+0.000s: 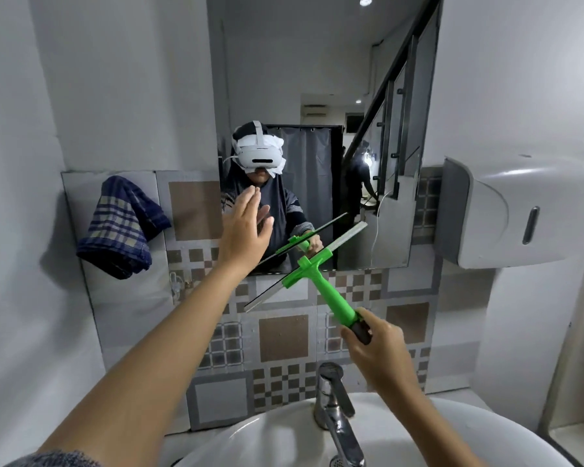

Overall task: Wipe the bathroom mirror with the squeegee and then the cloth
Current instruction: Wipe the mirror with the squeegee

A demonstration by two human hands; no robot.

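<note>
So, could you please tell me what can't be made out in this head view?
- Whether the squeegee blade touches the mirror: the angle doesn't settle it.
- Whether the left hand rests on the glass: its palm faces away.
- The handle's dark end: wrapped by the right hand.
- The sink basin: cut off by the bottom edge.
- Streaks or water on the glass: too faint to see.

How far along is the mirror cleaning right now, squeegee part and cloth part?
Nothing shows as finished. In hand: the right hand grips the green plastic squeegee, its blade tilted across the lower edge of the wall mirror; the left hand is open, at the glass. Left to do: the cloth pass, since the blue checked cloth hangs untouched on the tiled wall beside the mirror.
</note>
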